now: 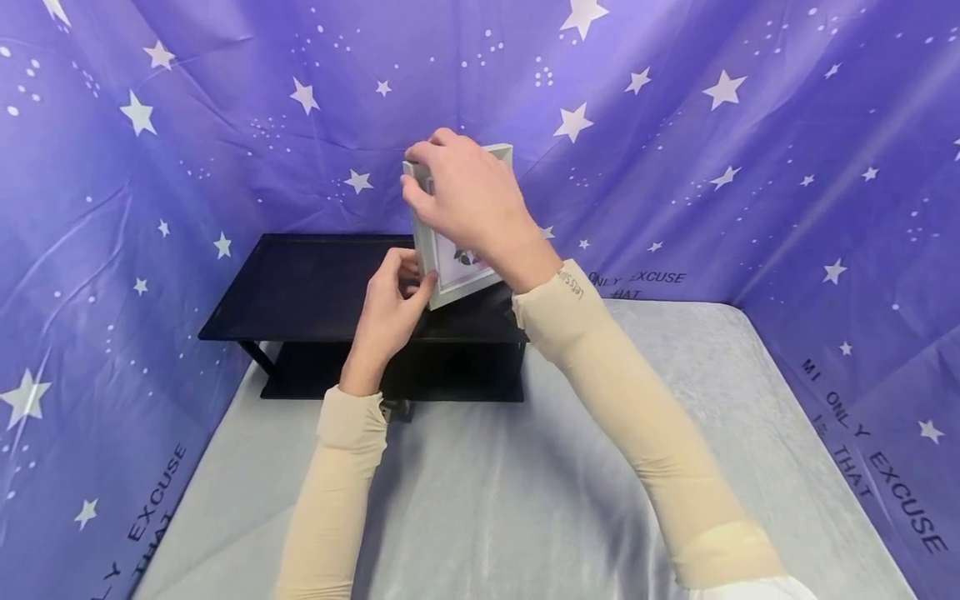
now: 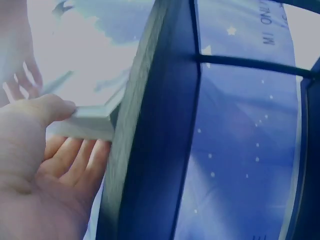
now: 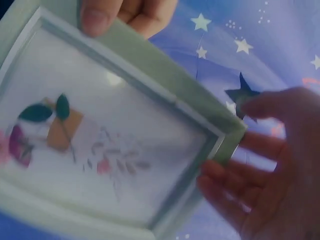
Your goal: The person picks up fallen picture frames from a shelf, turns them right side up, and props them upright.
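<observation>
A pale green picture frame (image 1: 446,283) stands tilted over the black shelf's top, its front showing a flower and leaf picture (image 3: 62,120). My left hand (image 1: 390,296) pinches its lower left side, thumb (image 2: 57,107) on the front and fingers underneath in the left wrist view. Near the frame's upper corner is my right hand (image 1: 472,196). In the right wrist view, this hand's fingertips (image 3: 212,172) touch the frame's end rail, while its thumb (image 3: 255,106) stands apart from the frame. My right hand and forearm hide much of the frame in the head view.
The two-level black shelf (image 1: 315,283) stands on a grey cloth-covered surface (image 1: 525,500), close to the back curtain. Purple star-patterned curtains (image 1: 750,167) enclose the back and both sides. A small dark object (image 1: 400,410) lies by the shelf's front, partly behind the left wrist.
</observation>
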`<state>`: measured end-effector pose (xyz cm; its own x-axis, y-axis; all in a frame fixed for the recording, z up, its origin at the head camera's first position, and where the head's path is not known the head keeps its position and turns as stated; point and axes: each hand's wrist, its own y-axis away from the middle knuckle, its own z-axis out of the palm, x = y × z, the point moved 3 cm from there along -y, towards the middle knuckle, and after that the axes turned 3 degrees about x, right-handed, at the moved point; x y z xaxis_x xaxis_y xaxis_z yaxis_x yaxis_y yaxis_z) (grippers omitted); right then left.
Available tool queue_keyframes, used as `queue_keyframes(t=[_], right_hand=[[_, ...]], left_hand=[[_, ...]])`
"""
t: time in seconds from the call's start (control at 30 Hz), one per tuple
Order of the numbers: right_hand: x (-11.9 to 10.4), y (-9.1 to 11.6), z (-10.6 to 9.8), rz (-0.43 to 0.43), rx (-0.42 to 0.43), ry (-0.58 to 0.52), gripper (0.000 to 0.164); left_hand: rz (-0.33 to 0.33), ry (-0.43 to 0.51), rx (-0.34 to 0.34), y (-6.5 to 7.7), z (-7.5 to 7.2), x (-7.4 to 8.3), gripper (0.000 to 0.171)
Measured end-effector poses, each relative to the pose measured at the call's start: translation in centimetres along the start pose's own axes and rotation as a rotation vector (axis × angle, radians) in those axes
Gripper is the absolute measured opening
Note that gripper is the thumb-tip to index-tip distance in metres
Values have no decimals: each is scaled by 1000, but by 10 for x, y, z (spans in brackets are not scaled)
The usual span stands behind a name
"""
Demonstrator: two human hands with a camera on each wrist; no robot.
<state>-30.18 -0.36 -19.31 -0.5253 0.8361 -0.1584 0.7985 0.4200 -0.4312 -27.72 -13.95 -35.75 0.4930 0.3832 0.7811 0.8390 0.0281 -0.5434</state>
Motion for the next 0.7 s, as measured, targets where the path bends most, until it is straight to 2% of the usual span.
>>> queue_keyframes(t=[0.23,0.5,0.7], right_hand=[[12,8,5,-149,2,-33,48],[30,34,14,-279,228,-121,38],[32,41,18,-343,287,-164,32]], left_hand=[[55,-64,110,4,27,9,28],[16,-153,201,18,62,22,28],[5,-213,260,27,76,25,30]])
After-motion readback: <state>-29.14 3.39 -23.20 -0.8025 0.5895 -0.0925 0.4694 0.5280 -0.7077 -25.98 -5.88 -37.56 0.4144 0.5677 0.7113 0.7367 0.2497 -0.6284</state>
